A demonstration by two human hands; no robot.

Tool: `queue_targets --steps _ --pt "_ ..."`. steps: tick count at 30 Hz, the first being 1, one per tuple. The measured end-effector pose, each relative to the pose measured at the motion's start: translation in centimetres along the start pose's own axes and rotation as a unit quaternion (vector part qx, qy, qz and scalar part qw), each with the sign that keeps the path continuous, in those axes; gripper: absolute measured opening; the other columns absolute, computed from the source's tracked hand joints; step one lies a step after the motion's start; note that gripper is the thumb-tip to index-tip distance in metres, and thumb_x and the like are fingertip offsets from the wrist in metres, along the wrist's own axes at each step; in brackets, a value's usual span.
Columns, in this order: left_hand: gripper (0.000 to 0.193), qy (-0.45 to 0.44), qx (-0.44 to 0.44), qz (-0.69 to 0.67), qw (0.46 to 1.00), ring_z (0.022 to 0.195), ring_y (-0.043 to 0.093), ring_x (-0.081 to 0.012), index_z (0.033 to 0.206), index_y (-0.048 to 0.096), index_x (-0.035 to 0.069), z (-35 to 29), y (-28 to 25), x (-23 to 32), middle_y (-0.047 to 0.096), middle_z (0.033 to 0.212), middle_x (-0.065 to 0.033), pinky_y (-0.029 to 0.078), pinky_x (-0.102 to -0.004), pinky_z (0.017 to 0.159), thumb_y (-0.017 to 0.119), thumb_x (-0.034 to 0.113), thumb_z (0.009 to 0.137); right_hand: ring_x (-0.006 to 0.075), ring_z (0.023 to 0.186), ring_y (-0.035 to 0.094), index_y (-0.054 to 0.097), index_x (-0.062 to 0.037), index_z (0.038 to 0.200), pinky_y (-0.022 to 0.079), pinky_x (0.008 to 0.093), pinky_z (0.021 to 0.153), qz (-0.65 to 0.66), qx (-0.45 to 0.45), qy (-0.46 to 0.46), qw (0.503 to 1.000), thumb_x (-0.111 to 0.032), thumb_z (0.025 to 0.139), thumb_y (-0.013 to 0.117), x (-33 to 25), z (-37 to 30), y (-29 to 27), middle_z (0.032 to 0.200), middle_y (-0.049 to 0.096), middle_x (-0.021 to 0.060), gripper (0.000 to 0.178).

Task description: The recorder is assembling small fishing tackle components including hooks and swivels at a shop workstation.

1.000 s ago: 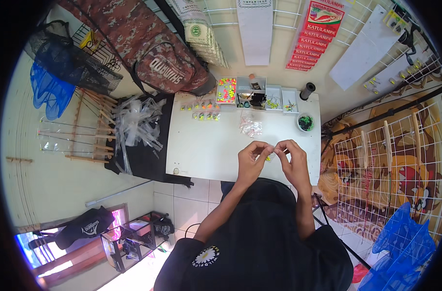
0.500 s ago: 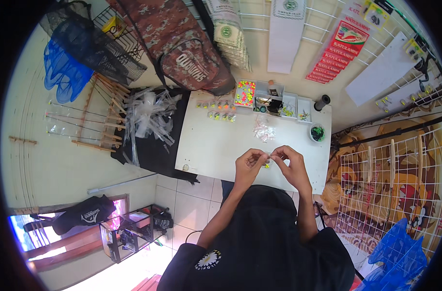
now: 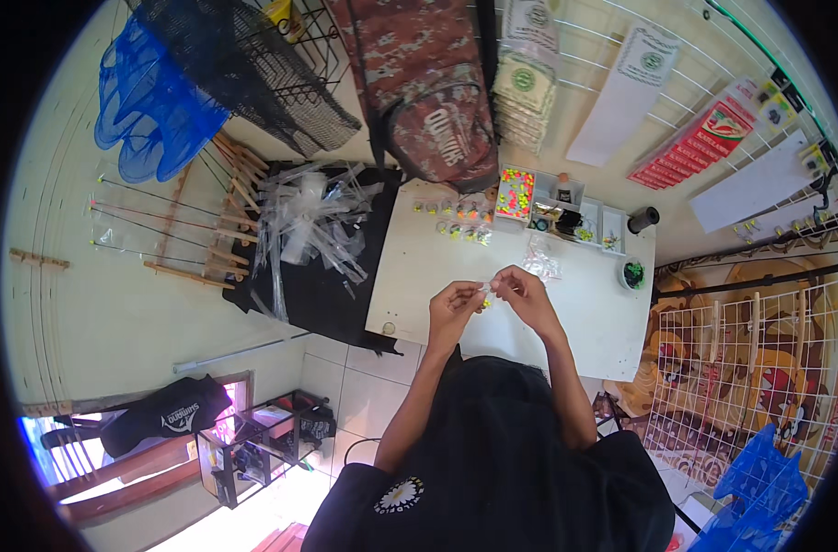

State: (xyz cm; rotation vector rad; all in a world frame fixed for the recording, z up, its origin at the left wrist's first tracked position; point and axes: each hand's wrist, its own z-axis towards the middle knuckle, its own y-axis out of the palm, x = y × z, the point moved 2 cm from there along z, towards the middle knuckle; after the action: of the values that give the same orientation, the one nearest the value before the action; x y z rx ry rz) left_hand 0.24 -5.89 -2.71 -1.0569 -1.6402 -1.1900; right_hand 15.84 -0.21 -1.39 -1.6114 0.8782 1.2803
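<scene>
A small shop corner with pale walls hung with white wire racks surrounds a white rectangular desk (image 3: 585, 322) seen from above. Over its middle the left hand (image 3: 454, 305) and the right hand (image 3: 522, 290) meet, fingertips pressed together in a pinch on a tiny pale piece with a yellow-green bit (image 3: 485, 293); it is too small to make out what it is. Just beyond the right hand lies a small clear plastic bag (image 3: 540, 259). Farther off, at the desk's far edge, stands a clear box of bright pink, yellow and green beads (image 3: 516, 191), with a row of small yellow-green pieces (image 3: 456, 221) beside it. Well out past the right hand sits a round dark-green cup (image 3: 632, 273). Out to the left hand's side, a heap of clear plastic sleeves (image 3: 309, 225) lies on a black cloth (image 3: 290, 308).
</scene>
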Motion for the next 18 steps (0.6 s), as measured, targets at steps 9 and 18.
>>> queue_targets --steps 9,18 --pt "0.021 -0.057 0.061 -0.028 0.996 0.076 0.064 -0.0137 0.103 0.062 -0.002 6.3 -9.2 -4.2 0.066 0.088 -0.009 0.052 -0.025 0.064 0.068 0.011 0.088 0.0079 0.071 0.057 0.059 -0.0035 0.101 0.045 0.0236 0.064 0.202 -0.024 0.14 0.969 -0.016 0.085 0.072 6.7 6.7 9.6 0.078 0.064 0.0025 0.024" --pt "0.023 -0.101 0.077 0.042 0.991 0.07 0.067 -0.0165 0.101 0.062 -0.003 12.5 -16.3 -7.8 0.068 0.082 -0.0122 0.053 -0.0257 0.06 0.071 0.008 0.083 0.0104 0.066 0.061 0.064 -0.0054 0.095 0.049 0.0254 0.06 0.108 0.105 0.208 0.966 -0.021 0.085 0.07 10.0 12.6 14.8 0.079 0.069 0.0046 0.02"
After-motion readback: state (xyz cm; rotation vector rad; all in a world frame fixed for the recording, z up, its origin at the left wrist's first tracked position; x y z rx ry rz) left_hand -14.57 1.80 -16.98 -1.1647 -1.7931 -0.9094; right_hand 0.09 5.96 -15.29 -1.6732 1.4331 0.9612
